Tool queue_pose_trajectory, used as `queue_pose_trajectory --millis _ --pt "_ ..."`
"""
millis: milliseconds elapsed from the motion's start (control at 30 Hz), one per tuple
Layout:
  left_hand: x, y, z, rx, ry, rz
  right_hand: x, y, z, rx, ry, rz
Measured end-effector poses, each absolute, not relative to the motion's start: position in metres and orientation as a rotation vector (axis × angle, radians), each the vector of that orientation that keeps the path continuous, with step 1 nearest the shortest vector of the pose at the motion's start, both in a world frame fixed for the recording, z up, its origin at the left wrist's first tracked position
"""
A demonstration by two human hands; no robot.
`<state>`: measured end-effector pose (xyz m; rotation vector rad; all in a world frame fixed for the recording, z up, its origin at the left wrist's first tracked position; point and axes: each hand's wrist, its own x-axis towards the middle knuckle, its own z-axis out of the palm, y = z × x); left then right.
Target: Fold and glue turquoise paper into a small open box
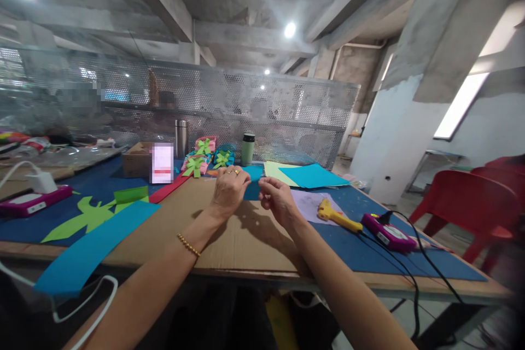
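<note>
Over a brown cardboard sheet (241,240), both hands are raised close together. My left hand (229,188), with a ring and a gold bead bracelet, is closed on the left side of a small blue piece (253,174). Just right of that piece, my right hand (276,197) is pinched, its fingertips near the piece's edge; what they hold is too small to name. Left of the cardboard lie a long blue strip (98,243) and green leaf-shaped cutouts (92,213). A yellow glue gun (338,217) rests on purple paper (305,205) to the right.
Blue sheets (314,175), a green bottle (248,149), a steel flask (181,139) and bow-topped pieces (196,165) stand or lie at the back. A purple power strip (388,232) with black cords is right, another (36,200) left. A carton (137,159) is back left.
</note>
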<state>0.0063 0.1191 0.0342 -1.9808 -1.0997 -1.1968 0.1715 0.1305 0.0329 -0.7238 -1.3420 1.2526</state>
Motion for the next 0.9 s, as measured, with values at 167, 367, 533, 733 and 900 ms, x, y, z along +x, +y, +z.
queue_pose_trajectory --millis 167,367,533,733,900 --pt "0.007 0.121 0.033 -2.003 -1.109 -1.16 0.171 0.13 0.033 -0.73 -1.321 1.244" --pt "0.007 0.118 0.035 -1.968 -1.125 -1.188 0.17 0.126 0.036 -0.673 -1.337 1.327" --pt "0.006 0.116 0.036 -2.03 -1.117 -1.359 0.171 0.122 0.039 -0.656 -1.355 1.342" --pt "0.007 0.118 0.034 -2.239 -1.139 -1.453 0.171 0.119 0.045 -0.744 -1.355 1.225" --pt "0.007 0.116 0.034 -2.165 -1.142 -1.4 0.171 0.118 0.048 -0.795 -1.384 1.125"
